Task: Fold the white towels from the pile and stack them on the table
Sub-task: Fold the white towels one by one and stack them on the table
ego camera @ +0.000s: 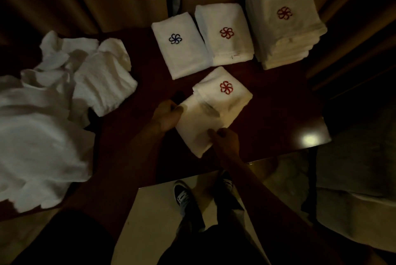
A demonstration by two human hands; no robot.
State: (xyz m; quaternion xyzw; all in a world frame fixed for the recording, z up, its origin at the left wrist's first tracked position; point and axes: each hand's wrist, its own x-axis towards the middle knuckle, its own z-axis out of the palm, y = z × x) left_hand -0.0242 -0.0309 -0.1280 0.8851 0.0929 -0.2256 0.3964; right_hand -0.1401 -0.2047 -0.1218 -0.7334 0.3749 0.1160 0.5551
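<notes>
A white towel with a red flower logo [216,110] lies partly folded on the dark wooden table [278,102]. My left hand [168,114] pinches its left edge. My right hand [225,139] grips its near edge. Behind it stand a folded towel with a blue logo [180,46], a folded towel with a red logo [225,33] and a tall stack of folded towels [285,22]. A loose pile of white towels [49,110] covers the table's left side.
The table's near edge [267,158] runs just below my hands, with a bright light reflection [309,139] at the right corner. My shoes [184,196] stand on the pale floor. Curtains hang behind the table.
</notes>
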